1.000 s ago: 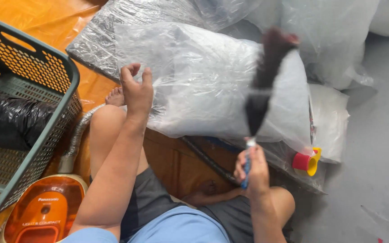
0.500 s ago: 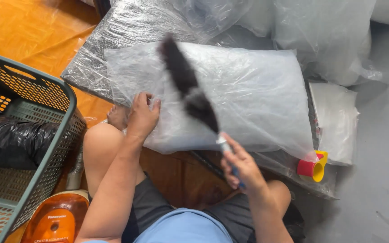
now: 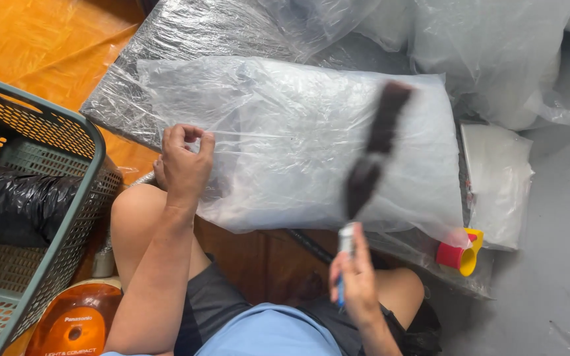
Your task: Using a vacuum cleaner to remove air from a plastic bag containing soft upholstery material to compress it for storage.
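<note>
Bag (image 3: 285,145) lies across the lap: soft, light, slippery film; best gripped at its 9 o'clock edge, where left hand (image 3: 183,165) pinches it. Right hand (image 3: 357,283), fingers curled, clasps duster (image 3: 371,155) at 5 o'clock.

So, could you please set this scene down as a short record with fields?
left hand: fingers pinching the edge of the clear plastic bag
right hand: gripping the handle of a dark duster
duster: blurred, over the bag
bag: lies across the person's lap, white filling inside
left side: green basket, orange vacuum cleaner
right side: red and yellow tape dispenser
</note>
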